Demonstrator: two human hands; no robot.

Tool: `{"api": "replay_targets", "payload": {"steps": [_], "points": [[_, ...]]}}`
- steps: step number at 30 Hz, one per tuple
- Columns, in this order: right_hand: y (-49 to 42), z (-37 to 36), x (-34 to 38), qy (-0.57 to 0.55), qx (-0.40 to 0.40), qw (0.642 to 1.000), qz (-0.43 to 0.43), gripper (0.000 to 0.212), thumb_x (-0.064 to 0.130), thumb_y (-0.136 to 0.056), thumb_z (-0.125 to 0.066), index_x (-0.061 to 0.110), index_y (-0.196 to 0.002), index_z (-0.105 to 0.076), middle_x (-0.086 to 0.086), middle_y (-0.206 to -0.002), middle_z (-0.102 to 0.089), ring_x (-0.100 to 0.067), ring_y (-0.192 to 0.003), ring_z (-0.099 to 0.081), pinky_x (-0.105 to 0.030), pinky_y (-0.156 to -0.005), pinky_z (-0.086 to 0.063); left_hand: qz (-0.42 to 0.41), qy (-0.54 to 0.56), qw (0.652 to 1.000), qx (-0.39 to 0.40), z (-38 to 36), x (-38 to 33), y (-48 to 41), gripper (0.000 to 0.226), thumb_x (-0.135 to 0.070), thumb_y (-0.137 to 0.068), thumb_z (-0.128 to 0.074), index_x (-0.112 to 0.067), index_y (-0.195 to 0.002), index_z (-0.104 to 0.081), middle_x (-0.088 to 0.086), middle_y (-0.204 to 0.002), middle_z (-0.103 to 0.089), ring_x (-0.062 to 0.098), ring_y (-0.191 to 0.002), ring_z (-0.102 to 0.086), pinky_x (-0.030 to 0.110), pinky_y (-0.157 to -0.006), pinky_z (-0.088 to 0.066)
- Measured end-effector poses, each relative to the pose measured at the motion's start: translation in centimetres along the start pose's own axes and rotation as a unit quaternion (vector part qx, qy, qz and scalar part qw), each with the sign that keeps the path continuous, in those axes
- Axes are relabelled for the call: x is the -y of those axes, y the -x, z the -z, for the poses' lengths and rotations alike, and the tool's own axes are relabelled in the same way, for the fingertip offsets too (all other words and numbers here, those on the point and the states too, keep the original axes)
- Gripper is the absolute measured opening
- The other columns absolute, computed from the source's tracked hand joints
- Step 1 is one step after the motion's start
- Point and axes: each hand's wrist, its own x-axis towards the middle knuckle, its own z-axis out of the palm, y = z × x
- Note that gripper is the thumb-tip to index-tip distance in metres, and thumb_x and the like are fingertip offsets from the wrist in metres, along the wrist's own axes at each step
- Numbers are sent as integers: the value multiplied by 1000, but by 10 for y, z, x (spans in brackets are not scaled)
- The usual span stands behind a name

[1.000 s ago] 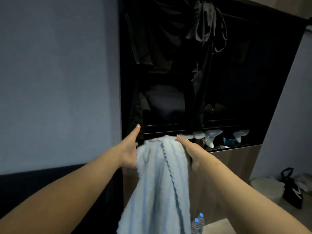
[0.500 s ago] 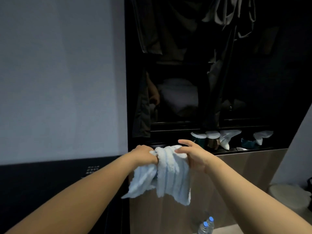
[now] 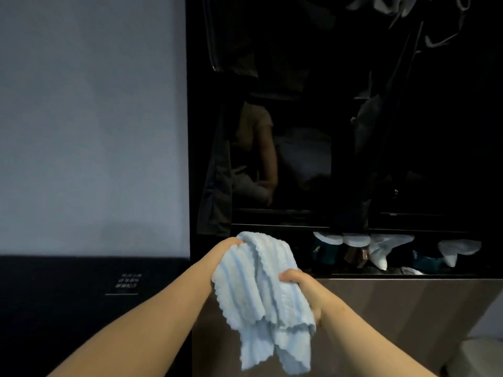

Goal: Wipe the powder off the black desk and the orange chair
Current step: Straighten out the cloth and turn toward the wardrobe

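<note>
A light blue ribbed cloth [image 3: 261, 292] hangs bunched in front of me, held in the air by both hands. My left hand [image 3: 226, 247] grips its upper edge, with the fingers hidden in the folds. My right hand [image 3: 302, 287] grips the cloth lower down on the right side, fingers curled into the fabric. The loose end of the cloth dangles below both hands. Neither the black desk nor the orange chair is in view.
A dark open wardrobe [image 3: 340, 118] with hanging clothes fills the upper right. Its shelf holds white slippers [image 3: 381, 248] and dark cups. A wood-grain cabinet front [image 3: 394, 317] sits below. A grey wall [image 3: 92, 126] and a black panel [image 3: 81, 303] are at left.
The cloth has been gathered from a long hanging sheet into a bunch. My right hand has dropped lower on it, and the view has shifted toward the wardrobe.
</note>
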Motion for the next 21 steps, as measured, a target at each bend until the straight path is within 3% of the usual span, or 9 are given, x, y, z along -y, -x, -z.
{"api": "replay_targets", "payload": {"steps": [2, 4, 6, 8, 11, 13, 16, 19, 21], "points": [[-18, 6, 2, 53, -87, 995, 18, 44, 8, -81, -56, -2, -123, -49, -22, -99, -63, -33, -75, -65, -34, -61, -53, 44, 66, 997, 18, 3, 8, -4, 26, -26, -91, -54, -3, -81, -61, 11, -69, -61, 23, -66, -56, 29, -63, -44], [-34, 9, 4, 69, -149, 985, 54, 30, 5, -83, -56, -5, -111, -55, -21, -90, -66, -32, -71, -65, -30, -53, -51, 59, 107, 992, 15, 6, 15, -13, 28, -31, -88, -58, -5, -97, -65, 15, -94, -68, 30, -87, -62, 37, -83, -49], [-49, 9, 7, 31, -173, 981, 80, 17, 2, -85, -59, -2, -101, -57, -19, -88, -67, -33, -73, -66, -33, -55, -52, 50, 94, 994, -27, 10, 19, -22, 45, -28, -89, -60, -9, -128, -50, 16, -132, -52, 33, -117, -51, 46, -102, -41], [-61, 6, 12, -8, -156, 985, 77, 16, 3, -85, -62, -2, -100, -59, -21, -93, -68, -35, -81, -66, -38, -63, -53, 25, 68, 995, -69, 10, 17, -31, 52, -23, -90, -58, -10, -138, -40, 14, -142, -39, 33, -127, -42, 48, -108, -35], [-76, 0, 21, -72, -117, 989, 53, 22, 7, -87, -59, -3, -106, -60, -25, -103, -67, -41, -96, -64, -52, -84, -52, 8, 34, 996, -85, 9, 13, -41, 40, -15, -92, -54, -8, -130, -46, 16, -131, -50, 33, -119, -49, 43, -99, -42], [-85, -2, 27, -130, -107, 985, 49, 16, 5, -88, -51, -4, -100, -57, -23, -99, -64, -39, -97, -60, -52, -93, -46, 1, 22, 994, -102, 8, 9, -48, 40, -11, -90, -55, -9, -129, -45, 13, -128, -52, 30, -116, -51, 43, -92, -43], [-103, 0, 32, -199, -138, 967, 77, 14, -7, -87, -38, 4, -81, -45, -9, -73, -40, -23, -69, -44, -32, -66, -40, -2, 2, 993, -114, 4, 6, -55, 41, -10, -90, -56, -17, -128, -45, 8, -129, -51, 24, -117, -50, 40, -91, -41], [-111, 3, 29, -178, -168, 964, 107, 31, -12, -88, -31, 4, -110, -46, -18, -82, -48, -33, -76, -51, -41, -67, -43, -1, -32, 993, -109, -1, 8, -54, 15, -8, -90, -54, -23, -95, -53, 2, -100, -55, 16, -91, -53, 31, -76, -42], [-111, 5, 27, -163, -184, 965, 94, 43, -9, -92, -31, 15, -126, -41, -25, -97, -51, -41, -93, -54, -48, -79, -44, -12, -71, 990, -118, -3, 12, -53, 16, -11, -89, -56, -23, -98, -54, 3, -101, -56, 16, -92, -53, 28, -68, -43]]}}
